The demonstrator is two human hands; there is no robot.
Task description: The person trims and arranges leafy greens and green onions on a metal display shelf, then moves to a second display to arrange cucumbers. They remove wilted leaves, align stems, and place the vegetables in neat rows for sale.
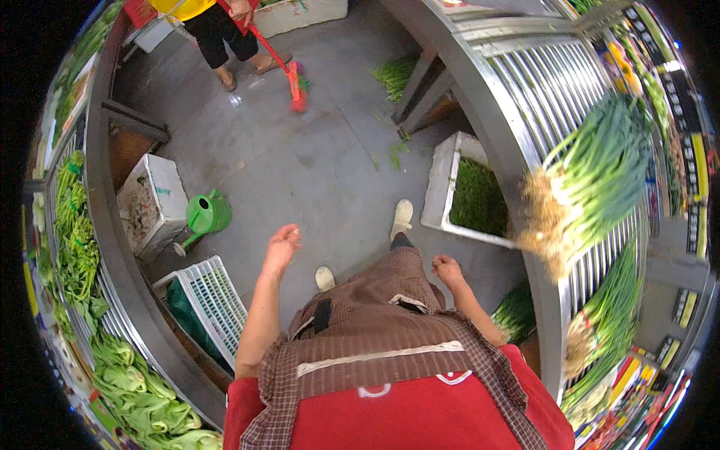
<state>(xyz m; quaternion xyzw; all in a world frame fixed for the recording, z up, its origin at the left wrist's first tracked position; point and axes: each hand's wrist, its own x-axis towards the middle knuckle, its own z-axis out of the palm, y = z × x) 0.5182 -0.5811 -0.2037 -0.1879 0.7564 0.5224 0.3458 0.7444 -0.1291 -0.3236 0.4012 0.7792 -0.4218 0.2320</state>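
Observation:
My left hand (283,247) hangs in the air over the grey floor, fingers loosely curled, holding nothing that I can see. My right hand (447,269) is at the other side of the brown checked apron (360,298), its fingers curled in, and I cannot tell whether anything is inside it. Nearest to the left hand are a green watering can (216,214) and a white plastic crate (216,292) tilted on its side. To the right, a white foam box (441,185) holds leafy greens (478,197). A large bunch of rooted green onions (596,163) lies on the slatted metal shelf (523,84).
Another person in a yellow top (188,8) holds a red-handled broom (292,79) at the top left. Loose greens (394,76) lie near the right stand's leg. A soiled foam box (163,191) stands by the left vegetable rack, which bears lettuces (135,388).

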